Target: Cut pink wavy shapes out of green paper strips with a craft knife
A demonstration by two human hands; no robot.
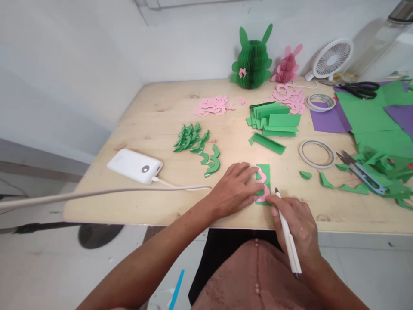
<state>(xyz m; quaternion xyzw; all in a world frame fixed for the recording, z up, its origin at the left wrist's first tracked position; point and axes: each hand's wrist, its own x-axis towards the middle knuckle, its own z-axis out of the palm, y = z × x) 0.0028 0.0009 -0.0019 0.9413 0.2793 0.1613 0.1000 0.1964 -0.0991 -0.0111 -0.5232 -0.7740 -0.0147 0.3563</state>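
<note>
My left hand (237, 189) lies flat, its fingers spread and pressing a pink curvy paper cutout (266, 190) onto a folded-looking green paper strip (266, 168). The fingers cover part of both papers. In my right hand (298, 226) is a white pen (289, 245) with a dark tip, held slanted, the tip pointing up and away from me. Its tip is just right of the green strip and appears apart from it. My right index fingertip is at the lower edge of the pink cutout.
Green wavy pieces (190, 138), pink cutouts (214, 105) and folded green strips (274, 118) lie beyond my hands. A power bank (134, 165) is left. Tape (318, 154), blue snips (363, 172), black scissors (361, 89), paper rabbits (254, 64) and a fan (332, 59) stand or lie right and behind.
</note>
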